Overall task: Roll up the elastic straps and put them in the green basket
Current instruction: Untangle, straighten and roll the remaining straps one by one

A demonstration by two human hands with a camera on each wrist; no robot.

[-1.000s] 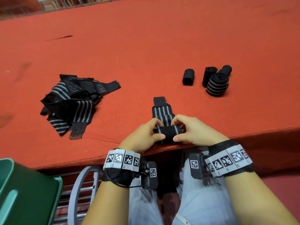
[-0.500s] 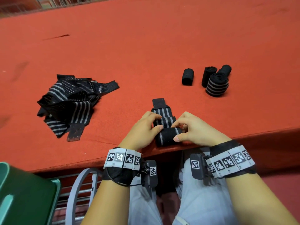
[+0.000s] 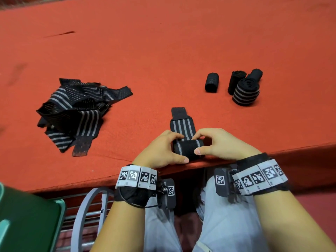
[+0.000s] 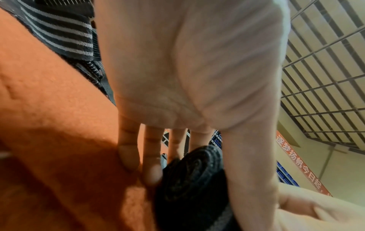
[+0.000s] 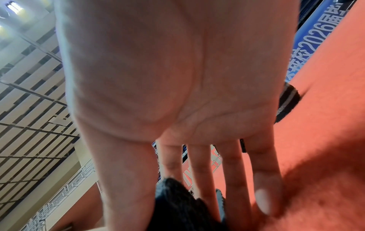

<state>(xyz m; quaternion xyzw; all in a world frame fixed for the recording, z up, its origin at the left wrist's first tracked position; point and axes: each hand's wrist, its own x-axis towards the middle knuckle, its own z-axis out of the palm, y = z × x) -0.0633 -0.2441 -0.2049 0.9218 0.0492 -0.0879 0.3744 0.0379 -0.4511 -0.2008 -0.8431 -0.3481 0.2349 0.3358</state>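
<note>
Strap roll (image 3: 188,149): soft, light, springy; unwinds if slackened.
Left hand (image 3: 161,150), right hand (image 3: 218,142): fingers curled, pinching roll ends.
Tail (image 3: 182,125): flat beyond roll.

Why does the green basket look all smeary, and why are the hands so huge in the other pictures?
Head view: the green basket sits blurred at the frame's corner, while the strap roll looks sharp. Left wrist view: the very wide lens swells the left hand, soft with blur. Right wrist view: the right hand likewise, with a dark shadow on the red cloth.
</note>
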